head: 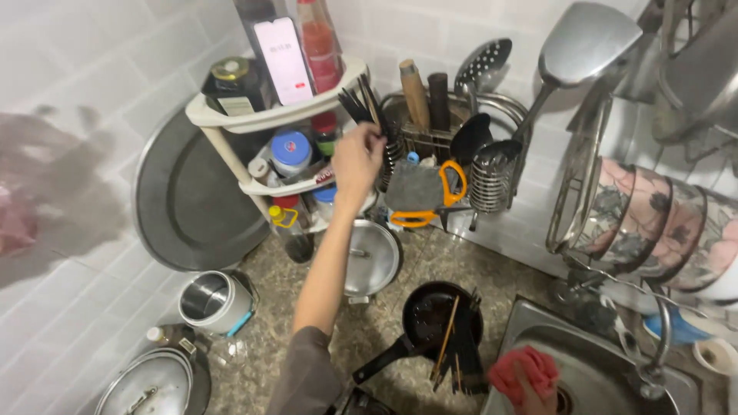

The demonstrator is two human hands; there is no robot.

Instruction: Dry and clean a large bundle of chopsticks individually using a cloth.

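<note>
Head view of a kitchen corner. The left hand (356, 160) is raised on an outstretched arm to a bundle of dark chopsticks (360, 104) standing in a wire utensil rack (430, 138) against the white-tiled wall; its fingers are curled closed around the lower ends of the sticks. The right hand (530, 384), at the lower edge, is closed on a crumpled red cloth (523, 369) just over the stainless-steel sink (607, 369).

Beside the chopsticks, the rack holds two wooden-handled knives (427, 96), a perforated steel ladle (483, 65) and a dark spoon (470, 138); orange-handled scissors (438, 196) hang on its front over a grey cloth (411, 188). To the left stands a cream three-tier corner shelf (231, 115) with bottles, jars and a lit smartphone (283, 60).

On the speckled stone worktop (377, 327) lie a small black frying pan (434, 315) with further chopsticks across it, a round steel pot lid (373, 257) and a steel mug (207, 301). A large round metal tray (188, 200) leans on the wall. Patterned bowls (653, 223) stand on edge in a drying rack at right.
</note>
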